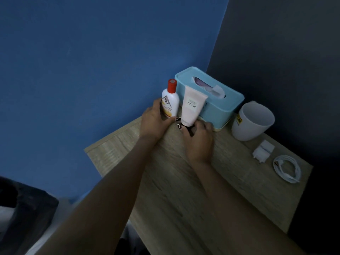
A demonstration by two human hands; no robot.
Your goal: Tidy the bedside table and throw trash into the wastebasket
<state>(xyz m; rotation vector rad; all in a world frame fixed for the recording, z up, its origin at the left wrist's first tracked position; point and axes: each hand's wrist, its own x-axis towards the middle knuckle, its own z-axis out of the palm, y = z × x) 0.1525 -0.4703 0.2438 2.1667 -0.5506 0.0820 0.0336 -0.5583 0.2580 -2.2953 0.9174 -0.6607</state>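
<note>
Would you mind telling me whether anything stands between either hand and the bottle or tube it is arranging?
Nothing visible does: the left hand already holds the white bottle, and the right hand grips the base of the pink tube, both before the tissue box.

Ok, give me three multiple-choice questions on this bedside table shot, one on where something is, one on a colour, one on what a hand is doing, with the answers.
1. Where does the white mug stand?
A. right of the tissue box
B. left of the white bottle
C. on the tissue box

2. What colour is the cap of the white bottle?
A. blue
B. red
C. green

3. What is the left hand doing?
A. lying flat on the table
B. holding the mug
C. holding the white bottle

Answers: 1 A, the mug sits beside the box's right end. 2 B, the cap is red. 3 C, the fingers wrap the bottle's lower body.
</note>
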